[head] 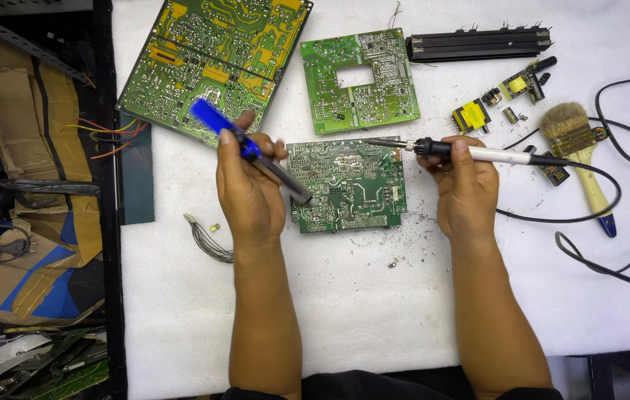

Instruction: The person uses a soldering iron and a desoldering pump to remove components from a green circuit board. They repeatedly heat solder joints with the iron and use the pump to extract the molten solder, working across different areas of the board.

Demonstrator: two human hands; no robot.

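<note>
left hand (250, 185) grips a blue desoldering pump (247, 148), tip on the green circuit board (347, 185); right hand (467, 189) holds a soldering iron (463, 152) at the board's far edge.

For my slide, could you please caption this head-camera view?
Left hand holds a blue solder sucker, right hand a soldering iron, over a green circuit board.

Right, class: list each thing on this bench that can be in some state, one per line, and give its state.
Left hand: gripping the blue desoldering pump, tip down on the small green board.
Right hand: holding the soldering iron level, tip over that board's top edge.
Small green board: lying flat, solder side up.
Large board: flat, untouched.
Cut-out board: flat, untouched.
Brush: lying idle.
</note>
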